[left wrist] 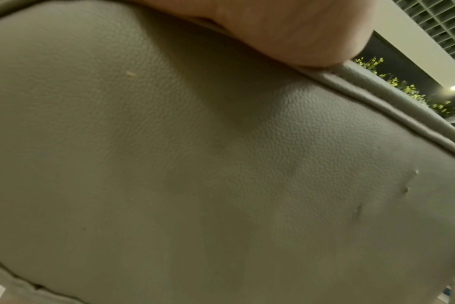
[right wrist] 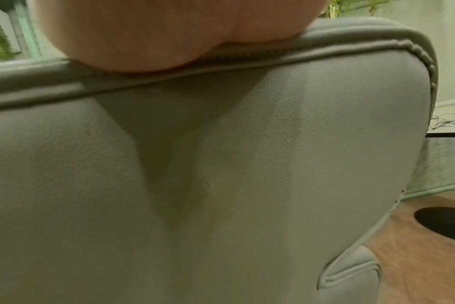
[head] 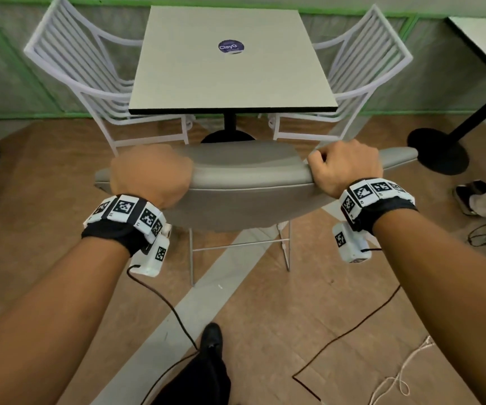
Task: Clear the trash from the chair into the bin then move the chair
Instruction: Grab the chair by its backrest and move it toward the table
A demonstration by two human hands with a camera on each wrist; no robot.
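A grey padded chair (head: 250, 197) on thin metal legs stands in front of me, its back towards me, facing a square white table (head: 230, 71). My left hand (head: 151, 176) grips the top edge of the backrest at its left side, fingers curled over the far side and hidden. My right hand (head: 344, 165) grips the same edge at its right side. In the left wrist view the grey chair back (left wrist: 195, 164) fills the frame under the palm (left wrist: 286, 26). The right wrist view shows the chair back (right wrist: 221, 185) under the palm (right wrist: 148, 35). No trash or bin shows.
Two white wire chairs (head: 89, 83) (head: 361, 80) flank the table. A second table's black base (head: 437, 150) stands right, with another person's shoe (head: 466, 197) near it. Cables (head: 352, 331) trail over the wooden floor. My own shoe (head: 212, 340) is below.
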